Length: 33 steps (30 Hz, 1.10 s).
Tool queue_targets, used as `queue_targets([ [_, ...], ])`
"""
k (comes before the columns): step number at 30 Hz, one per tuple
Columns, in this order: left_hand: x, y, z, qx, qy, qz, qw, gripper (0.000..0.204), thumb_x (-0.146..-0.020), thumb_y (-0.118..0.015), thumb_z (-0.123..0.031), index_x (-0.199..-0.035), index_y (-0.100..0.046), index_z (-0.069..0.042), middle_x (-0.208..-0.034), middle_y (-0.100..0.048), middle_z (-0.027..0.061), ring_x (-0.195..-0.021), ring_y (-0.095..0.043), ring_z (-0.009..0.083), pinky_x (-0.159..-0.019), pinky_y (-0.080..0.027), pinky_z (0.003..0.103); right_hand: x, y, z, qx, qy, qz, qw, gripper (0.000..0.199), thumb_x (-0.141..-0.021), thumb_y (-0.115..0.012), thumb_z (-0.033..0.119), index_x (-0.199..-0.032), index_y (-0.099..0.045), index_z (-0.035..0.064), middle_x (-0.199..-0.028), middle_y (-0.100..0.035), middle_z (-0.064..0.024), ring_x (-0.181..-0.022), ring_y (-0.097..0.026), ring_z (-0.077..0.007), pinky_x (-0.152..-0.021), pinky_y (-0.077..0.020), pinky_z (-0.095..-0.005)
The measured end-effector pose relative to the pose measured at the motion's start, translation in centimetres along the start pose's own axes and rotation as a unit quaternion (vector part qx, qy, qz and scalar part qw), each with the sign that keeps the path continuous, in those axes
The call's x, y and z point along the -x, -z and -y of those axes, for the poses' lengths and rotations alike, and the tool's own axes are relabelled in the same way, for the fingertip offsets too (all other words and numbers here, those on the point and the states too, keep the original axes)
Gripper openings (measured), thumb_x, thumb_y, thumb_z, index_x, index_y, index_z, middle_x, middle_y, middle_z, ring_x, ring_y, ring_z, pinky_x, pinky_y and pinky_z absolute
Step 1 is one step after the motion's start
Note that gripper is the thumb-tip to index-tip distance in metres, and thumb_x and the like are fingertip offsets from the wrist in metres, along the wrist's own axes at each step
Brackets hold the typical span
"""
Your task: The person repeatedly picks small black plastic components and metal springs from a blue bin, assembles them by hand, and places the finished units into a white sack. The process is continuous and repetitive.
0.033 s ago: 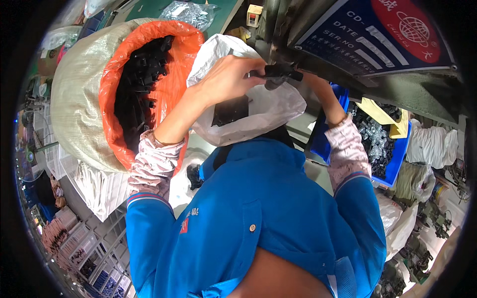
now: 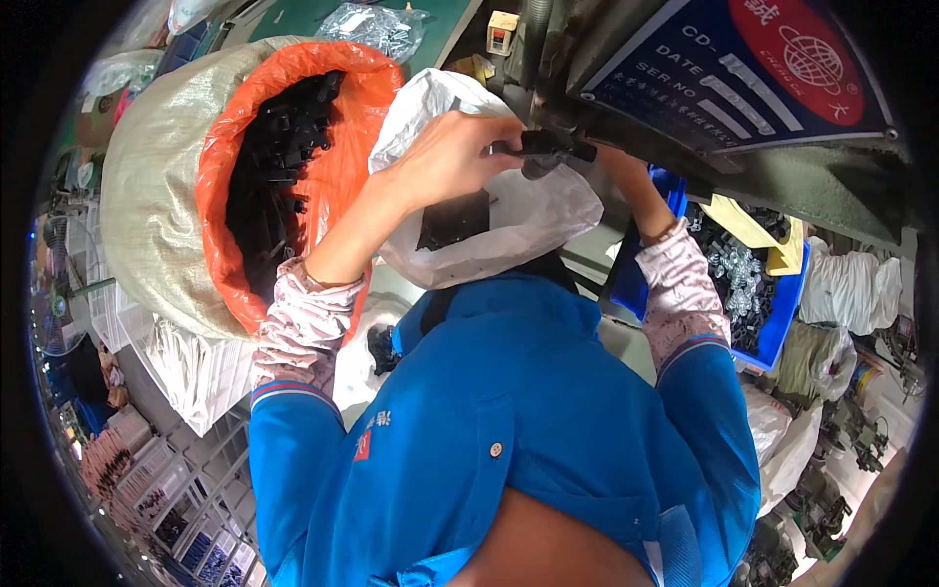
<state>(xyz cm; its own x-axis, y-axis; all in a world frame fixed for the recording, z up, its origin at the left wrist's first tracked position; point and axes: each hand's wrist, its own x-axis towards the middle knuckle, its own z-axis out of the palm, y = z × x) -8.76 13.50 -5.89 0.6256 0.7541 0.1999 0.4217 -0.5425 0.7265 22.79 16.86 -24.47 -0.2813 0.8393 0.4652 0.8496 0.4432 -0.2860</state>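
Observation:
My left hand [image 2: 460, 157] is raised in front of me, its fingers closed on a small black plastic part [image 2: 550, 147] held just under the edge of a grey machine [image 2: 782, 166]. My right hand [image 2: 608, 161] reaches to the same part from the other side. Its fingers are hidden behind the part and the machine, so its grip is unclear. Below both hands hangs a white plastic bag [image 2: 528, 230] with black parts [image 2: 452, 220] inside. I wear a blue jacket and patterned arm sleeves.
On my left, a large woven sack lined with orange plastic [image 2: 337, 171] holds several black parts [image 2: 279, 166]. A blue bin [image 2: 778, 328] with small clear and dark pieces sits on my right. White bags lie lower right. Crates stand lower left.

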Motion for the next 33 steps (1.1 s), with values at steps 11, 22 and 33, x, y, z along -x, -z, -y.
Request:
queue_targets([
  [11, 3.7, -1.3, 0.2, -0.061, -0.073, -0.112, 0.989, 0.031, -0.08, -0.074, -0.018, -0.106, -0.062, -0.009, -0.102, -0.066, 0.0119, -0.088, -0.063, 0.0345, -0.075, -0.05, 0.043, -0.6, -3.3, -2.6, 0.065, -0.131, 0.127, 0.981, 0.029, -0.086, -0.06, 0.021, -0.113, -0.067, 0.0105, -0.108, -0.068, -0.0148, -0.098, -0.065, -0.0323, -0.082, -0.0514, -0.0407],
  [22, 31.4, 7.3, 14.6, -0.385, 0.478, -0.025, 0.789, 0.043, -0.081, -0.068, -0.011, -0.121, -0.053, -0.004, -0.088, -0.067, 0.0223, -0.088, -0.065, 0.0421, -0.075, -0.052, 0.051, -1.6, -2.6, -2.1, 0.125, -0.135, 0.198, 0.963, 0.033, -0.088, -0.055, 0.015, -0.12, -0.063, 0.014, -0.108, -0.067, -0.0191, -0.1, -0.066, -0.0357, -0.079, -0.0515, -0.0425],
  [33, 30.2, 9.4, 10.6, -0.355, 0.427, -0.002, 0.832, 0.027, -0.077, -0.071, -0.016, -0.1, -0.065, -0.003, -0.103, -0.063, 0.0192, -0.095, -0.062, 0.039, -0.08, -0.052, 0.045, -2.6, 0.2, 2.0, 0.061, -0.103, 0.01, 0.993, 0.027, -0.085, -0.06, 0.016, -0.11, -0.066, 0.0067, -0.105, -0.066, -0.0174, -0.093, -0.063, -0.0359, -0.082, -0.0514, -0.045],
])
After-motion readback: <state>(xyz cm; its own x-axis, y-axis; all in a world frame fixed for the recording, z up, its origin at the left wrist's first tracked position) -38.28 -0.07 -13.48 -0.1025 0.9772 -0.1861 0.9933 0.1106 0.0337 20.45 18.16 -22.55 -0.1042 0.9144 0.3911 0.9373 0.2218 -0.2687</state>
